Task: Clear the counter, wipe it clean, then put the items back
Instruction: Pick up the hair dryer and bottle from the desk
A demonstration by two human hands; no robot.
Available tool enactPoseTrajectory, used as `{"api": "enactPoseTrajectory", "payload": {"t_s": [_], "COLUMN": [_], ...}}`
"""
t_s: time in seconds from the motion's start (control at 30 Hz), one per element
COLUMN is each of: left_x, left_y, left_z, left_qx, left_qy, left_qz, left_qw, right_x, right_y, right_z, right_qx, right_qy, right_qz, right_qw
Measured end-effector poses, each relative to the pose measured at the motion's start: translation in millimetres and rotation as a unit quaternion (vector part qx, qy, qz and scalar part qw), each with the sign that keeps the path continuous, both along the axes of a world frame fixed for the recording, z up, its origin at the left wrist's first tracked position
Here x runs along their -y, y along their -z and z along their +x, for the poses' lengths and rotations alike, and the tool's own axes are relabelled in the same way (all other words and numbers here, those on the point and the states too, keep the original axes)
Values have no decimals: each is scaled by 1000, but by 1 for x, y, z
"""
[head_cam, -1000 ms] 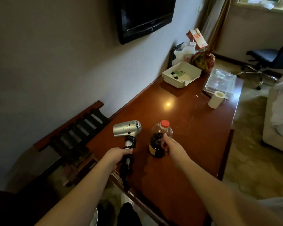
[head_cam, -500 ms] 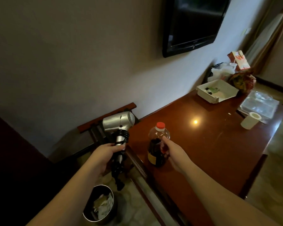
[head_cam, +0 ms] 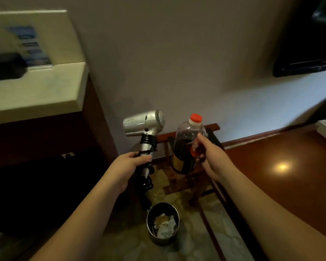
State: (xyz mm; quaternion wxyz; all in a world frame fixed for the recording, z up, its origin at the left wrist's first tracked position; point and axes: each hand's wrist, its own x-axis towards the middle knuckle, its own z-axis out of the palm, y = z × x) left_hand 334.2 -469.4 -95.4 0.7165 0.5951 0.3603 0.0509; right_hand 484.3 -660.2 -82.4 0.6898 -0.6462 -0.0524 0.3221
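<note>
Clearing the counter (head_cam: 290, 176), a hair dryer (head_cam: 144, 123) is gripped by the left hand (head_cam: 129, 166) and a bottle (head_cam: 186, 146) by the right hand (head_cam: 212, 159). Both are held off its left end, above the floor, presumably to free the surface for wiping.

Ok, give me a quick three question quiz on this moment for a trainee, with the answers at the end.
1. True or false: the bottle stands on the counter.
2. Which hand grips the hair dryer? A left hand, B right hand.
3. Fill in: on the floor below the hair dryer stands a metal ____ holding crumpled paper.

Key: 1 false, it is held in the air beside the counter; 2 A; 3 bin.
</note>
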Motion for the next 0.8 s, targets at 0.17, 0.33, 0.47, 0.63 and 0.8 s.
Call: {"api": "enactPoseTrajectory", "payload": {"t_s": [0.17,0.33,0.47,0.63,0.8], "left_x": [-61,-112,-147,-192,-228], "left_y": [-20,-42,-60,-82,-107], "left_z": [-58,-108,-140,-171,-182], "left_qx": [13,27,43,59,68], "left_qy": [-31,-57,-75,-86,-93], "left_qz": [32,51,53,71,87], "left_qw": [999,997,995,992,989], "right_x": [-72,-139,-184,-233,-268], "right_y": [-26,-52,-70,-97,-126], "right_z": [-46,-85,-109,-129,-131], "right_qx": [-11,-12,7,27,51], "right_qy": [-30,-61,-99,-137,-157], "right_qz": [33,32,42,58,86], "right_qw": [999,998,994,989,982]}}
